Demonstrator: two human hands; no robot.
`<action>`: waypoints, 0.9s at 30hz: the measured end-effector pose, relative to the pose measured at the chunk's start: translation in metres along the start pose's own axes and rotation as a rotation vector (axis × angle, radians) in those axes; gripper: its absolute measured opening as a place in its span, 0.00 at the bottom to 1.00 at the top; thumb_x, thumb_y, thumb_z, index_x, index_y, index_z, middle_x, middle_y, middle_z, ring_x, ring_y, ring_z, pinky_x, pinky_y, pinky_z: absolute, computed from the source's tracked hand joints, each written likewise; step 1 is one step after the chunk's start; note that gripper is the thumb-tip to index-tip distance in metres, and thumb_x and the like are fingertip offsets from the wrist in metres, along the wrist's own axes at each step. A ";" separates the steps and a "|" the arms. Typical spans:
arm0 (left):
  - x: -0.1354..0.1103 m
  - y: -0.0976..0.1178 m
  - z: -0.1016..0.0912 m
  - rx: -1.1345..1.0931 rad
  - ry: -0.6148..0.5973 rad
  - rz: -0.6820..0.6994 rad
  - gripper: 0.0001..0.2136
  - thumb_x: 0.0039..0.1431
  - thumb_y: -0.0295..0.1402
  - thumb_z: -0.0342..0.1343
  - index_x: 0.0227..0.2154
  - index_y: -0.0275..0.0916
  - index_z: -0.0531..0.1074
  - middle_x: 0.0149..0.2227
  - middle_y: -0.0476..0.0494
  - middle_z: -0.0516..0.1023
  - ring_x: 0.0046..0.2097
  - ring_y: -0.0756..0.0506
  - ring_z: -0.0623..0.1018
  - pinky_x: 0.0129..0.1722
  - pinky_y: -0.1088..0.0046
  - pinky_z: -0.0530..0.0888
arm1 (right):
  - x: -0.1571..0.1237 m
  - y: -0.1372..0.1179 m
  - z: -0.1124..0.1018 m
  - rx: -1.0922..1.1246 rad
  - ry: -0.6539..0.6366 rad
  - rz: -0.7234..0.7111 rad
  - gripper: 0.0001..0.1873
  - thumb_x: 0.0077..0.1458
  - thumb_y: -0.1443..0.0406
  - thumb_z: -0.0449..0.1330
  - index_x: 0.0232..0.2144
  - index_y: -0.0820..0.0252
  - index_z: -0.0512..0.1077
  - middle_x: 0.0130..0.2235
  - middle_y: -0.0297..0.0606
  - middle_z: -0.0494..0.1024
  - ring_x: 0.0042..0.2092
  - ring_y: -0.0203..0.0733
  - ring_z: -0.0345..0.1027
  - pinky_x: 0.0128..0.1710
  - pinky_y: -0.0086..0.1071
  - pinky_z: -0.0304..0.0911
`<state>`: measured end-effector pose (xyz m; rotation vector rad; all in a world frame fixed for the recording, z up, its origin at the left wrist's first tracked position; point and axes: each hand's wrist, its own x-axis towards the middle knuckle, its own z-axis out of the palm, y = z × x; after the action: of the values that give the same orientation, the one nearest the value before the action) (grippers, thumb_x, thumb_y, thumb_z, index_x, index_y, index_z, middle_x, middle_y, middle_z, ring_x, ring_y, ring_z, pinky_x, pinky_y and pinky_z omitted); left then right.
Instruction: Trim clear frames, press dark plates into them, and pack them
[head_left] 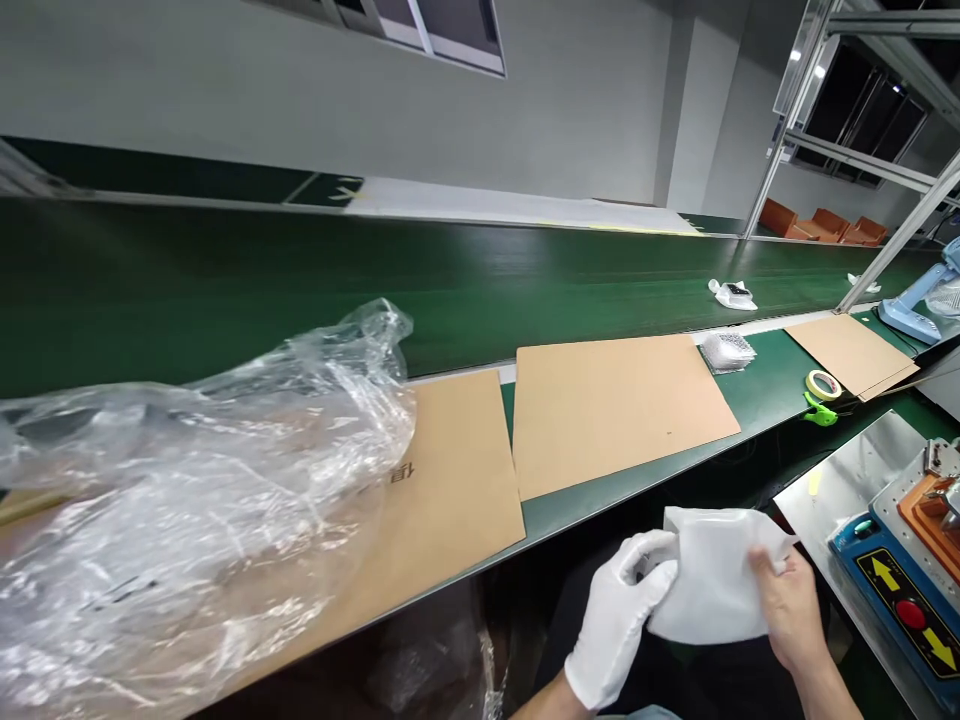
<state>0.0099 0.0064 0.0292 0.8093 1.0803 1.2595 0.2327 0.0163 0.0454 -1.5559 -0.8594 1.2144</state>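
A white pouch [716, 580], flat and soft-looking, is held up between my two hands above my lap. My left hand [624, 612], in a white glove, pinches its left edge between thumb and fingers. Bare, my right hand [787, 605] grips the opposite side, with the thumb lying across the front. Whether anything is inside the pouch cannot be seen. Just beyond it is the front edge of the green bench [585, 525].
Cardboard sheets [615, 410] lie along the bench, with crumpled clear plastic [225, 500] at left. A green conveyor belt [480, 290] runs behind, carrying a small white packet [732, 294]. Tape [823, 385], green scissors [820, 410] and a blue machine [900, 600] are at right.
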 end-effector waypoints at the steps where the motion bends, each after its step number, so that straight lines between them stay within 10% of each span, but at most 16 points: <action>1: -0.001 -0.002 -0.001 -0.027 0.041 0.007 0.19 0.55 0.46 0.71 0.44 0.40 0.83 0.47 0.39 0.83 0.50 0.36 0.80 0.53 0.60 0.76 | 0.002 -0.004 -0.004 0.034 0.110 -0.005 0.45 0.48 0.37 0.72 0.56 0.62 0.75 0.47 0.49 0.85 0.48 0.62 0.80 0.43 0.45 0.77; 6: 0.021 0.010 -0.003 -0.165 0.202 0.052 0.21 0.62 0.50 0.65 0.50 0.40 0.78 0.44 0.40 0.81 0.38 0.46 0.78 0.39 0.69 0.76 | 0.004 -0.009 -0.022 0.096 0.285 0.034 0.45 0.56 0.37 0.65 0.63 0.62 0.72 0.48 0.50 0.85 0.50 0.63 0.81 0.45 0.47 0.80; 10: 0.098 0.052 -0.012 0.058 0.210 0.099 0.23 0.63 0.51 0.61 0.48 0.36 0.77 0.42 0.41 0.80 0.31 0.50 0.74 0.31 0.72 0.71 | -0.007 0.007 -0.033 0.085 0.206 0.122 0.42 0.52 0.42 0.71 0.59 0.63 0.75 0.48 0.50 0.86 0.52 0.67 0.80 0.45 0.48 0.81; 17: 0.206 0.109 -0.037 0.596 0.243 0.080 0.15 0.59 0.39 0.61 0.41 0.31 0.80 0.47 0.30 0.83 0.53 0.32 0.78 0.55 0.56 0.73 | -0.024 0.018 -0.045 0.074 0.104 0.153 0.39 0.47 0.45 0.75 0.55 0.60 0.79 0.46 0.47 0.86 0.50 0.67 0.80 0.41 0.47 0.81; 22: 0.140 0.091 -0.029 0.765 0.246 0.360 0.23 0.63 0.40 0.58 0.59 0.37 0.74 0.66 0.32 0.71 0.71 0.32 0.64 0.72 0.52 0.58 | -0.047 0.000 -0.037 -0.002 -0.003 0.114 0.34 0.47 0.43 0.75 0.48 0.60 0.82 0.41 0.45 0.85 0.41 0.60 0.80 0.37 0.44 0.77; 27: 0.032 0.025 -0.006 0.661 -0.545 0.206 0.34 0.45 0.46 0.75 0.57 0.47 0.79 0.60 0.37 0.78 0.65 0.28 0.73 0.61 0.54 0.72 | -0.047 -0.008 0.002 -0.220 -0.261 0.001 0.30 0.49 0.40 0.72 0.35 0.61 0.83 0.31 0.41 0.82 0.34 0.53 0.77 0.33 0.37 0.71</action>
<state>-0.0045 0.0409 0.0443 1.6894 0.9711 0.7507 0.2187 -0.0241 0.0672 -1.5902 -1.1958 1.3814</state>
